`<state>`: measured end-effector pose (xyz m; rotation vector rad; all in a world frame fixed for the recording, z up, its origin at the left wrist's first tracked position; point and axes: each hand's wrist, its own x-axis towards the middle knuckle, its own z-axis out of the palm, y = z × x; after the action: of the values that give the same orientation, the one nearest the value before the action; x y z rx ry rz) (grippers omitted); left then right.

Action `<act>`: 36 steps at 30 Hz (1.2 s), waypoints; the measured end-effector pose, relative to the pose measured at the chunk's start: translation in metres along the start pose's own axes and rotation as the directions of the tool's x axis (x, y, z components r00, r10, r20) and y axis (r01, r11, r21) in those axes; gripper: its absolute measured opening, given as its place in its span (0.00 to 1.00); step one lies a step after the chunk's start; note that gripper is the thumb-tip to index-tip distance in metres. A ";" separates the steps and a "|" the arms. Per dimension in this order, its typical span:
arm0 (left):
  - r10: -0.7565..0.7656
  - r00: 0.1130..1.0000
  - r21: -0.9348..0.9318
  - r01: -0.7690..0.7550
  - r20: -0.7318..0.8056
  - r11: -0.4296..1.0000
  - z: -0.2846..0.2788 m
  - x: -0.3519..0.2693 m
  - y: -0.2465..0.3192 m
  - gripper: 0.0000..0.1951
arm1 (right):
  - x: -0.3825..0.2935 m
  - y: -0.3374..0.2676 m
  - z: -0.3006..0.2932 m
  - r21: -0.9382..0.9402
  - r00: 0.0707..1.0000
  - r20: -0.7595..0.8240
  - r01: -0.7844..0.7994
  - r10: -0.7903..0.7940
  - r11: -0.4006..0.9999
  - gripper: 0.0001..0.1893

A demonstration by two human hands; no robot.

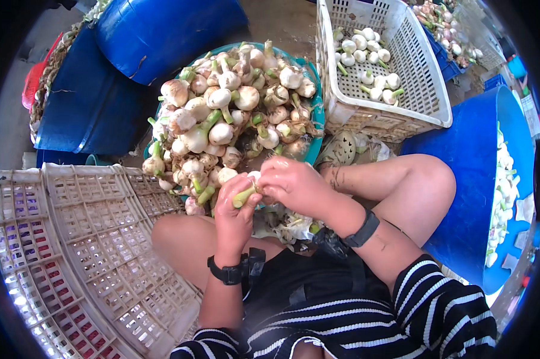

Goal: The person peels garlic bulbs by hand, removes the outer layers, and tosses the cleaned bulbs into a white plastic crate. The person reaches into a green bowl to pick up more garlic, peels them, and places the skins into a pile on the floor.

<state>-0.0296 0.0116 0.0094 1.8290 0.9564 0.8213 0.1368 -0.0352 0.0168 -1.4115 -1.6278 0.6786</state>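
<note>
Between my two hands is a garlic bulb with a cut green stem, the stem pointing down and to the left. My left hand is closed around it, thumb against the stem. The fingers of my right hand pinch at its other side, though the fingertips partly hide what they grip. Just beyond my hands, a heap of garlic bulbs with short stems and dirty outer skins fills a round green basin. Loose peeled skins lie below my hands, between my legs.
A white plastic crate at the upper right holds several cleaner bulbs. Blue drums stand at the upper left and right, the right one containing white bulbs. White perforated crates rise close on my left.
</note>
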 end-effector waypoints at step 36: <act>-0.739 0.670 -0.720 0.480 -0.069 0.502 0.029 0.013 -0.005 0.16 | 0.024 0.040 0.095 0.472 0.768 -0.275 -0.416 0.578 0.777 0.16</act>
<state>-0.0006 0.0128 -0.0048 0.6061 1.2607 0.8810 0.0746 0.0086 -0.0569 -1.5725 -0.7174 0.8841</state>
